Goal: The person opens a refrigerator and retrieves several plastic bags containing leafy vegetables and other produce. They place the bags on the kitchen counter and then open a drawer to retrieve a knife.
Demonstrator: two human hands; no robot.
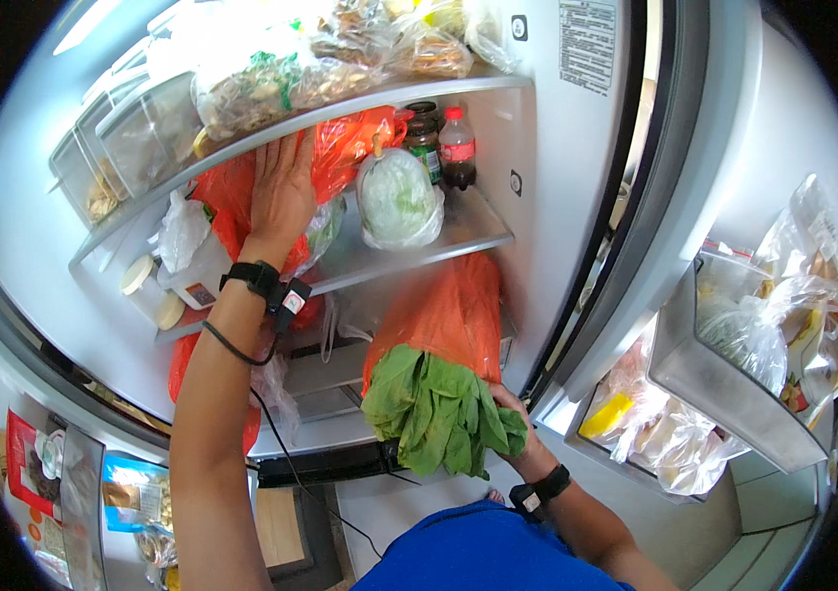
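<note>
My left hand [283, 187] reaches into the open fridge with its fingers stretched out, lying against an orange-red plastic bag [348, 148] on the middle shelf. Low in front of the fridge, my right hand [515, 424] grips a bundle of leafy greens [434, 404] from its right side; most of those fingers are hidden behind the leaves. The greens stick out toward me from a second orange-red bag [449, 310]. Beside the bag at my left hand stands a pale green, bag-wrapped vegetable [399, 202], round with a stem.
A dark jar [423, 138] and a red-capped cola bottle [457, 148] stand behind the wrapped vegetable. The upper shelf [340, 101] carries clear bins and bagged food. Packed bins line both open doors, the right one [734, 379] jutting out. A cable [286, 443] hangs from my left wrist.
</note>
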